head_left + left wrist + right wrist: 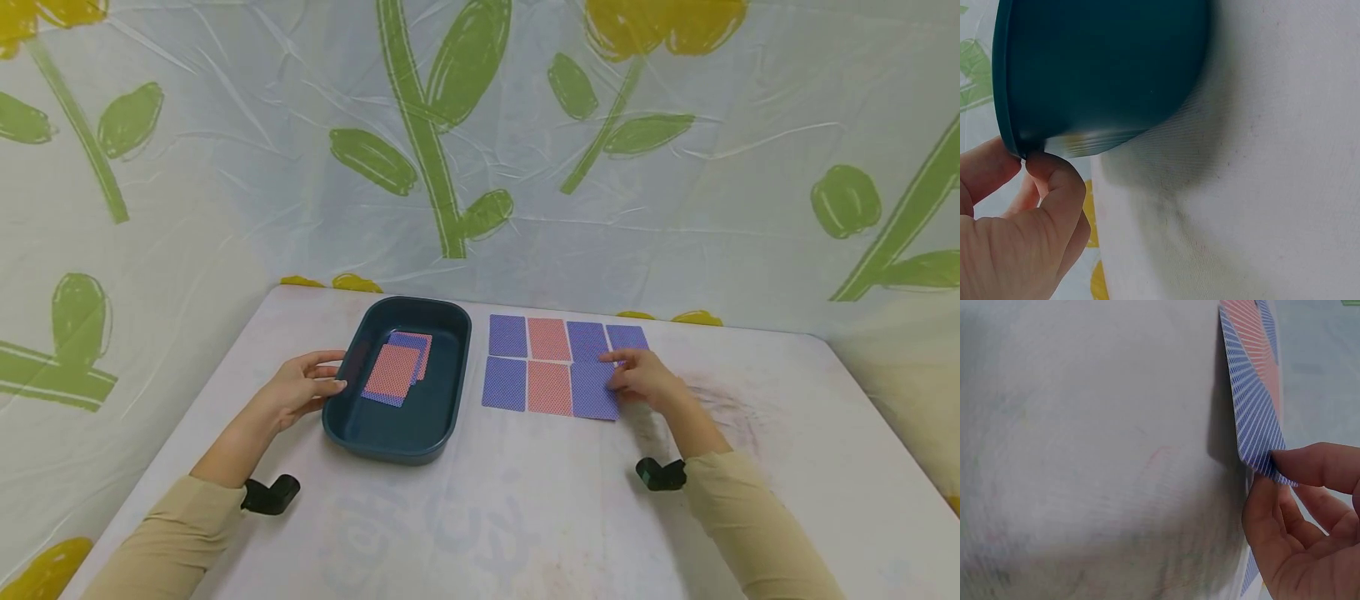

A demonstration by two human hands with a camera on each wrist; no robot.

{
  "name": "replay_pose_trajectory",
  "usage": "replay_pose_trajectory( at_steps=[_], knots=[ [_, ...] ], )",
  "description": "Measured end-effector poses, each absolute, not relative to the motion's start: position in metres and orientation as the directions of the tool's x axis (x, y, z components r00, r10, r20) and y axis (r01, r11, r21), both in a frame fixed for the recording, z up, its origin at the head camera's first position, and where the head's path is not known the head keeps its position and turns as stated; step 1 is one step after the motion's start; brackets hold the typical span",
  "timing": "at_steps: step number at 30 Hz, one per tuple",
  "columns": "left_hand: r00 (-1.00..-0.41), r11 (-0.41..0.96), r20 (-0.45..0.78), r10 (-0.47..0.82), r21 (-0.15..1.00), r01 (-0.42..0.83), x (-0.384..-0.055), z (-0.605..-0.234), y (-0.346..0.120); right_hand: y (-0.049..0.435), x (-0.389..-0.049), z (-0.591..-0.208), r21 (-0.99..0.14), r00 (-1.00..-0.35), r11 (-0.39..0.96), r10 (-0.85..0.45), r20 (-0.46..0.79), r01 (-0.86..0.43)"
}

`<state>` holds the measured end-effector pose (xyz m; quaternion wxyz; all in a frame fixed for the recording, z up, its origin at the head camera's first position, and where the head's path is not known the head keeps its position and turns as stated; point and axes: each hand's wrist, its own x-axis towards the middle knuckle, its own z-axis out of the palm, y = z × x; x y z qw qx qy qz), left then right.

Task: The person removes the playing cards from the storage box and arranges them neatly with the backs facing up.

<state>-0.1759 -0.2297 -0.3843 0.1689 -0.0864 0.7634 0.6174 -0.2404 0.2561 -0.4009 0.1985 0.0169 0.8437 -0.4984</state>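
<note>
At left on the worktop (487,521): one dark teal rectangular tray (420,425), left rim pinched by the left hand's (298,387) fingers; inside, overlapping red- and blue-backed playing cards (392,371). Right of tray: far row of four cards (548,339), near row, three visible, ending in one blue-backed card (592,392), right edge pinched by the right hand's (649,382) fingers.

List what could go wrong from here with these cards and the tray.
The right hand pinches a blue card by one edge, so it might slip or bend. The red card close beside it could get nudged. The left hand grips the tray by its rim; a tug might shift the overlapping cards inside.
</note>
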Motion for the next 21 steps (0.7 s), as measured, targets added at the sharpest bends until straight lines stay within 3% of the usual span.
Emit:
replay_pose_trajectory(
  at_steps=[11,21],
  knots=[
    [-0.931,0.214,-0.353,0.096,0.921,-0.327,-0.176,-0.385,-0.231,0.245,-0.242,-0.410,-0.685,-0.973,0.724,-0.092,-0.211,0.080],
    [-0.928,0.218,-0.359,0.098,0.918,-0.332,-0.175,-0.383,-0.229,0.243,-0.243,-0.412,-0.618,-0.979,0.784,-0.076,-0.187,0.057]
  ],
)
